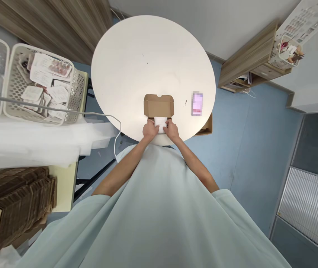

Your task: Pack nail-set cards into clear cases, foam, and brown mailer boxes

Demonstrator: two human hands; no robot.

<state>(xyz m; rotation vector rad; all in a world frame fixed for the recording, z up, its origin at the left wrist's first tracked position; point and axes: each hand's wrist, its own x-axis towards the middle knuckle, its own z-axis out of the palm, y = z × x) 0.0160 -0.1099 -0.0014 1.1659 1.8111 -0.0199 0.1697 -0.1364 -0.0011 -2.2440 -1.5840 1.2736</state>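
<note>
On the near side of a round white table, a small brown cardboard box (159, 107) lies with its lid folded back, away from me. A white wrapped bundle (160, 123) sits at the box's near part, between my hands. My left hand (150, 129) grips the bundle's left side, thumb lying on top. From the other side my right hand (172, 130) holds its right edge, fingers bent. Both hands hide most of the box's lower half. What the white wrapping contains cannot be seen.
A phone with a blurred screen (197, 104) lies right on the round table (153, 52). At left stand a perforated basket of packets (76, 87), white foam sheets (36, 143) and stacked flat cardboard (25, 208). A white cable (97, 113) hangs across. An open carton (209, 124) is below the table's right edge.
</note>
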